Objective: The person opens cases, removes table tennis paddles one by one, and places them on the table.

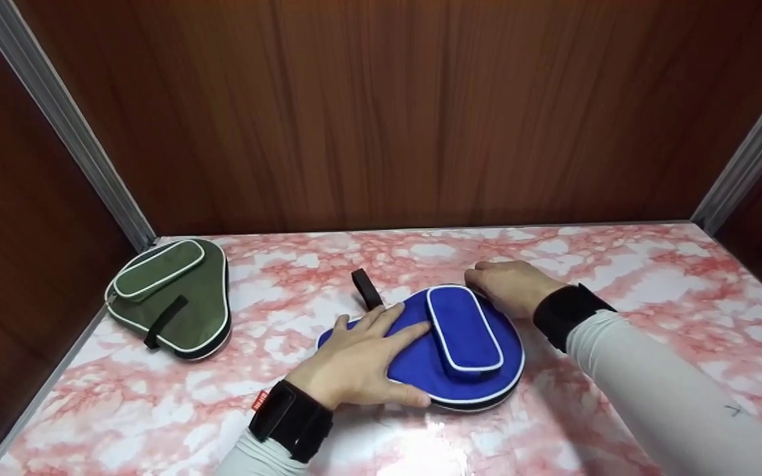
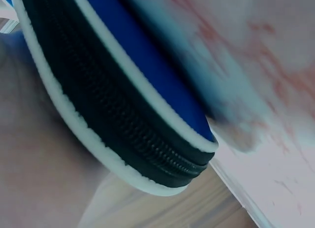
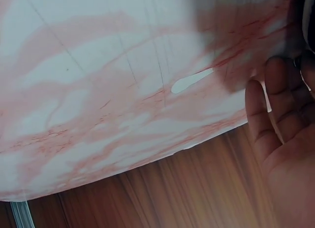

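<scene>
A blue table tennis paddle case (image 1: 414, 357) with white piping and a raised pocket (image 1: 465, 328) lies flat on the table. My left hand (image 1: 361, 360) rests across its narrower part, fingers spread over the top and thumb along the near edge. In the left wrist view, the black zipper (image 2: 118, 110) on the case's side runs closed past the palm. At the far right edge, my right hand (image 1: 510, 284) has its fingers curled in. Those fingers (image 3: 278, 90) pinch a small dark piece like a zipper pull, mostly hidden by them.
A green paddle case (image 1: 202, 320) with a black strap (image 1: 168, 320) lies at the table's left. The blue case's black loop (image 1: 366, 289) sticks out beyond its far side. Brown wood-grain panels (image 1: 421, 119) stand behind and beside the pink-and-white marbled table (image 1: 678, 297).
</scene>
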`<action>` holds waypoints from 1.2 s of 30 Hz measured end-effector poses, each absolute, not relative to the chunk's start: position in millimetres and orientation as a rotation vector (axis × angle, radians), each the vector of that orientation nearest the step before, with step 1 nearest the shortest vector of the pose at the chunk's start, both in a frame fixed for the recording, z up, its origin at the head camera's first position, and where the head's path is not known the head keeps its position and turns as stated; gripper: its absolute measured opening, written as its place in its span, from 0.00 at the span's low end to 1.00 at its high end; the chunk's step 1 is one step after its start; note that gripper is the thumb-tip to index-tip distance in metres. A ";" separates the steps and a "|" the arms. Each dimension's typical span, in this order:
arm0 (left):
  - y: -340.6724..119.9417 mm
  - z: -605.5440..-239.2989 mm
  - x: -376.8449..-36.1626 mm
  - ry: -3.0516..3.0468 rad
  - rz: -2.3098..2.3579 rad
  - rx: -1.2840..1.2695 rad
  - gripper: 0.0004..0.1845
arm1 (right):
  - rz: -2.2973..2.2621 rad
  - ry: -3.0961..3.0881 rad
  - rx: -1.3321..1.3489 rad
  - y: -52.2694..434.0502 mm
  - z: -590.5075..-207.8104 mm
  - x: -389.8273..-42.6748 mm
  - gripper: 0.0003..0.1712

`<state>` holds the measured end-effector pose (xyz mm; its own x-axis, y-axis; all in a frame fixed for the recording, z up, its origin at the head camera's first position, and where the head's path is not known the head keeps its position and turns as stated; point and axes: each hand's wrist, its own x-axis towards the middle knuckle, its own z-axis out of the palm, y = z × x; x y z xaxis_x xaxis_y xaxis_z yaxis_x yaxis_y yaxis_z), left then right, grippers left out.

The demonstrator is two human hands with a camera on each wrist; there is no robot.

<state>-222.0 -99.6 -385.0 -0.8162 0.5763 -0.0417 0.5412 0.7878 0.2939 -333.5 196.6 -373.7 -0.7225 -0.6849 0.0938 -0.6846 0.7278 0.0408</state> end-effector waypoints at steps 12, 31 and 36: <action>-97.0 -385.7 -222.2 2.885 0.369 0.937 0.56 | -0.050 -2.784 1.081 208.3 -376.1 -326.2 0.07; -97.0 -385.8 -221.6 2.877 0.408 0.917 0.56 | -0.098 -2.736 1.070 223.9 -383.8 -314.4 0.09; -97.3 -386.9 -221.6 2.874 0.394 0.911 0.56 | -0.067 -2.760 1.046 230.1 -386.5 -304.1 0.11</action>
